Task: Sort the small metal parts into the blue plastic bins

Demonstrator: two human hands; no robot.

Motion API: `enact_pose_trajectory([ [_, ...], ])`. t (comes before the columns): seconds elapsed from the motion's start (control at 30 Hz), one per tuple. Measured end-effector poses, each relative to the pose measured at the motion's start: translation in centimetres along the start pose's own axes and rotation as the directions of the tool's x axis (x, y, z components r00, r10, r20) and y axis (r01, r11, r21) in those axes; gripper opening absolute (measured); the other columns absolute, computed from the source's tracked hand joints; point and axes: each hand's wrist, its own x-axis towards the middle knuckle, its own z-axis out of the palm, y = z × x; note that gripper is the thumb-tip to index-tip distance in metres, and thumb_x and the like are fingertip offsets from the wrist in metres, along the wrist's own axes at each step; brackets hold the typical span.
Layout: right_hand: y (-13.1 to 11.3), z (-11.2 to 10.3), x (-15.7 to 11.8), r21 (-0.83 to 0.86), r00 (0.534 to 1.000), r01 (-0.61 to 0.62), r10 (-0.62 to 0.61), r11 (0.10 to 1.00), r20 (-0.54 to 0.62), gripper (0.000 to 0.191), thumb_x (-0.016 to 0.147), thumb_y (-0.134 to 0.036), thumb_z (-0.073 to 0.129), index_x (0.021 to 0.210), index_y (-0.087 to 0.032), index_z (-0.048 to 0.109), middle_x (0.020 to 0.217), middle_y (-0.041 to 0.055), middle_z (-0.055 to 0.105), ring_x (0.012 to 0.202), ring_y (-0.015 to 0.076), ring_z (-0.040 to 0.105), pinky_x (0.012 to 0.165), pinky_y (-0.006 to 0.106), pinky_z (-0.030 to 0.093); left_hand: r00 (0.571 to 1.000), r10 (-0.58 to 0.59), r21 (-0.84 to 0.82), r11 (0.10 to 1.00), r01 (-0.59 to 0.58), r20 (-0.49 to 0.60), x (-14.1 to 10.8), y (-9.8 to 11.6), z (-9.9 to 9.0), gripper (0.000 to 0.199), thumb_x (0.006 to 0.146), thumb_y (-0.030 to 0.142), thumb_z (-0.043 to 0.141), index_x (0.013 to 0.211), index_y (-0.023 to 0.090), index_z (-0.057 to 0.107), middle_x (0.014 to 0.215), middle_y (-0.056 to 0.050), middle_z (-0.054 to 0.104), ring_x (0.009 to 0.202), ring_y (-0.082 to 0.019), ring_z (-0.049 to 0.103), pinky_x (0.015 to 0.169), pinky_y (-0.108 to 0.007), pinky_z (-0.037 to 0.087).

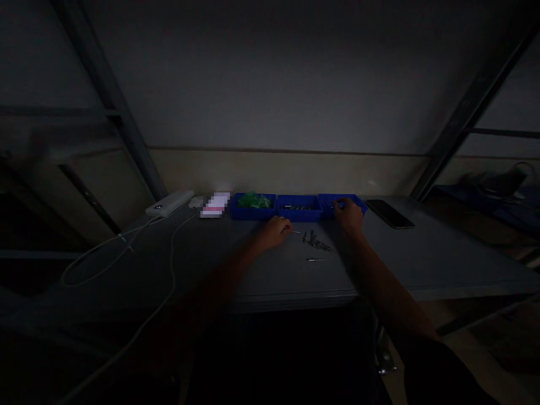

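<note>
My left hand [276, 232] is closed, its fingertips pinching a thin metal pin [296, 232] that sticks out to the right just above the table. Over the right blue bin [355, 206], my right hand [349, 216] has its fingers bent together at the bin's inside; what they hold, if anything, is too dark to make out. Between the hands lies a small pile of metal parts [318, 243]. A single slim metal piece [316, 259] rests nearer the table's front edge. The middle blue bin [300, 215] contains small metal parts.
In the left blue bin [253, 214] are green plastic bags [253, 200]. A lit phone screen [216, 205], a white power bank [171, 203] and a white cable [172, 264] are at the left. A dark phone [390, 214] lies right of the bins. Metal posts [455, 121] frame the table.
</note>
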Motion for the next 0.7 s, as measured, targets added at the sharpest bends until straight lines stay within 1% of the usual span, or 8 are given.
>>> enact_pose_trajectory([
  [0.07,-1.1,0.0,-0.6,0.085,0.994,0.108,-0.110,0.990,0.012,0.038,0.084,-0.044,0.048,0.099,-0.014,0.066,0.069,0.0080,0.065,0.065,0.0196,0.058,0.060,0.028,0.038,0.996,-0.040,-0.049,0.998,0.036,-0.082,0.0,-0.1,0.0,0.010,0.080,0.014,0.051,0.086,0.018,0.058,0.081,-0.003,0.063,0.083,-0.018,0.058,0.078,-0.030,0.046],
  [0.13,-2.7,0.1,-1.6,0.204,0.960,0.243,-0.265,0.948,0.087,0.038,0.084,-0.044,0.048,0.097,-0.014,0.066,0.062,0.0039,0.061,0.057,0.0160,0.054,0.057,0.026,0.037,0.985,-0.090,-0.107,0.991,0.075,-0.150,0.1,-0.2,-0.2,0.014,0.082,0.013,0.049,0.094,0.017,0.054,0.077,-0.002,0.060,0.077,-0.016,0.058,0.073,-0.029,0.046],
  [0.2,-4.2,0.3,-2.8,0.329,0.872,0.368,-0.446,0.869,0.201,0.034,0.083,-0.042,0.051,0.096,-0.015,0.066,0.063,0.0022,0.061,0.057,0.0140,0.053,0.057,0.024,0.037,0.971,-0.133,-0.159,0.982,0.102,-0.201,0.1,-0.2,-0.4,0.015,0.083,0.013,0.047,0.096,0.017,0.052,0.075,0.000,0.058,0.072,-0.015,0.057,0.069,-0.027,0.045],
  [0.3,-5.8,0.8,-4.3,0.455,0.698,0.471,-0.634,0.756,0.332,0.026,0.081,-0.037,0.056,0.092,-0.016,0.066,0.070,0.0029,0.064,0.063,0.0136,0.053,0.062,0.024,0.039,0.951,-0.168,-0.199,0.973,0.118,-0.261,0.2,-0.2,-0.7,0.016,0.083,0.013,0.044,0.097,0.017,0.050,0.073,0.000,0.057,0.070,-0.014,0.056,0.068,-0.026,0.044],
  [0.37,-6.3,1.0,-4.8,0.485,0.650,0.489,-0.673,0.725,0.353,0.022,0.081,-0.035,0.056,0.089,-0.017,0.066,0.074,0.0034,0.064,0.065,0.0136,0.054,0.064,0.025,0.039,0.945,-0.172,-0.207,0.971,0.116,-0.277,0.2,-0.1,-0.8,0.016,0.084,0.012,0.043,0.098,0.017,0.050,0.072,0.001,0.057,0.069,-0.014,0.056,0.067,-0.026,0.043],
  [0.43,-6.2,1.1,-4.7,0.486,0.665,0.486,-0.668,0.726,0.334,0.021,0.083,-0.034,0.054,0.086,-0.017,0.066,0.077,0.0038,0.065,0.066,0.0136,0.054,0.065,0.025,0.039,0.946,-0.164,-0.215,0.971,0.105,-0.278,0.2,0.1,-0.8,0.015,0.085,0.013,0.043,0.098,0.016,0.049,0.071,0.000,0.057,0.069,-0.014,0.056,0.068,-0.025,0.043],
  [0.57,-5.6,1.0,-4.2,0.464,0.733,0.464,-0.621,0.755,0.278,0.024,0.086,-0.032,0.048,0.079,-0.016,0.064,0.073,0.0032,0.063,0.066,0.0133,0.052,0.063,0.024,0.037,0.951,-0.114,-0.212,0.976,0.053,-0.286,0.2,0.5,-0.4,0.012,0.085,0.017,0.048,0.097,0.016,0.050,0.075,-0.001,0.059,0.073,-0.014,0.058,0.072,-0.027,0.045],
  [0.7,-5.5,0.9,-4.0,0.476,0.738,0.450,-0.615,0.756,0.279,0.028,0.087,-0.033,0.044,0.072,-0.016,0.061,0.064,0.0006,0.058,0.063,0.0127,0.050,0.060,0.023,0.035,0.955,-0.078,-0.187,0.982,0.024,-0.287,0.1,0.7,-0.4,0.007,0.082,0.016,0.052,0.089,0.017,0.052,0.079,-0.002,0.061,0.077,-0.015,0.059,0.075,-0.029,0.046],
])
